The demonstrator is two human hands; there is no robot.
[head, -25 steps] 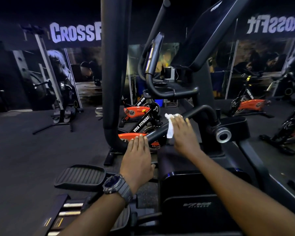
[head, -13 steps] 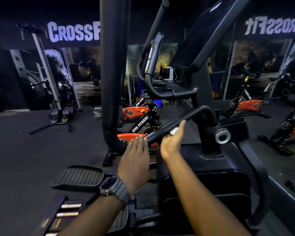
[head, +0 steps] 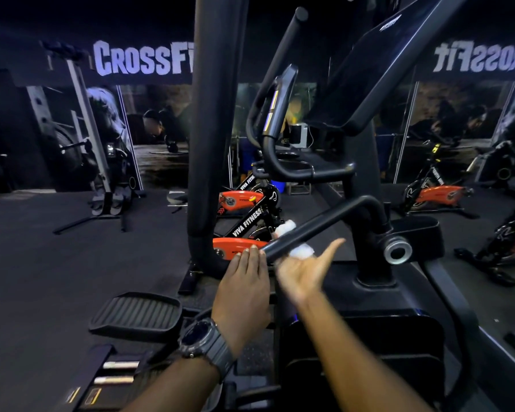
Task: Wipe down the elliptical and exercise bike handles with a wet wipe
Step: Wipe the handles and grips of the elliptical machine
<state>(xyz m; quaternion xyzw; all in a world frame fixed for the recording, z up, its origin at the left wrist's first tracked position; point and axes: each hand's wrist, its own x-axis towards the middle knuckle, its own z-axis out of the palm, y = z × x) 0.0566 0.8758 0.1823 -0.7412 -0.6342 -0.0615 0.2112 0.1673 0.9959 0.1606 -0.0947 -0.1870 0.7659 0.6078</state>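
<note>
The right hand [head: 302, 273] reaches under the low black handle bar [head: 318, 226] of the elliptical, palm turned up, with the thumb sticking out to the right and the fingers curled up around the bar from below. A white wet wipe [head: 301, 250] is wrapped round the bar under those fingers: one bunch of it shows below the bar just above the palm, another bit [head: 286, 227] pokes out over the bar's top edge. The hand is blurred, so how tightly it clamps the wipe is hard to say, but it appears to hold the wipe against the bar. The left hand [head: 244, 289] lies flat, fingers straight and together, its fingertips at the lower end of the same bar, just beside the right hand; it grips nothing. A dark wristwatch [head: 204, 343] sits on the left wrist. The bar rises to the right into a bend and joins the machine's column by a round silver pivot cap [head: 398, 251]. A ribbed foot pedal [head: 137, 315] lies lower left. Behind the bar stand orange-and-black exercise bikes [head: 244, 217] marked VIVA FITNESS, and a CrossFit sign [head: 143, 59] runs along the back wall.
</note>
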